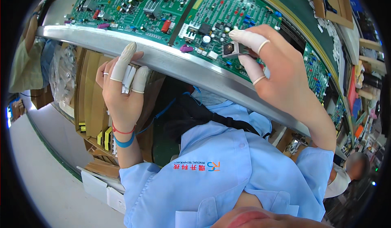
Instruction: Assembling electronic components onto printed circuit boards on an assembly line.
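My right hand (281, 59), with rubber finger cots on thumb and forefinger, pinches a small electronic component with a black face, silver metal body and thin pins (231, 49). It hovers over the near edge of a green circuit board (216, 14) crowded with parts. My left hand (122, 87), also wearing finger cots, is closed round small silver metal pieces (128, 78) just in front of the metal rail; their exact kind is partly hidden by the fingers. Beside the right-hand board lies a second green circuit board (126, 8), populated with capacitors and a silver heatsink.
A silver metal rail (175, 61) runs along the near side of the boards. Cardboard boxes (87, 93) stand low on the left, by a clear plastic bag (63, 77). Small white parts (326, 28) lie scattered at the far right. Another person's arm (30, 34) shows at far left.
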A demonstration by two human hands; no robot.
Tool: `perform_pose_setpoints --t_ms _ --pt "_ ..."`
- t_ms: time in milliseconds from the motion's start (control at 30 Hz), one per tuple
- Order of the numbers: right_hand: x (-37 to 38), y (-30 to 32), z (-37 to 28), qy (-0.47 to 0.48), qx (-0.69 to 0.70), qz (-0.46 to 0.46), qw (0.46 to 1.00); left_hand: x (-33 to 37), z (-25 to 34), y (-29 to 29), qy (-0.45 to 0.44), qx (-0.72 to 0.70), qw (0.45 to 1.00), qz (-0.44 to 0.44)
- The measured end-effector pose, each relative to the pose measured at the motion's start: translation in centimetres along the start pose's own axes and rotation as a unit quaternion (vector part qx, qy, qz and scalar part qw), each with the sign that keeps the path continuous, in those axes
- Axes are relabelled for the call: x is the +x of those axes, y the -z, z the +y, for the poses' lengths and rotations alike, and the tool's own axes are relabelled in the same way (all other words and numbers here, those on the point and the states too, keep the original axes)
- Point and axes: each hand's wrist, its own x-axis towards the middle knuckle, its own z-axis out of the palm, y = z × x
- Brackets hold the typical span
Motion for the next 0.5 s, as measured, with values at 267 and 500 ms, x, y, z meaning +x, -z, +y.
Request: perform_pose_setpoints --t_ms 267,500 --pt "1.6 -0.4 0.7 0.135 -0.184 0.031 0.973 -1.4 -1.7 -0.6 0.026 -0.036 0.998 0.032" --pt "1.9 -1.1 1.1 0.143 -0.18 0.007 0.973 -1.1 -1.8 -0.7 0.025 -0.054 0.997 0.039"
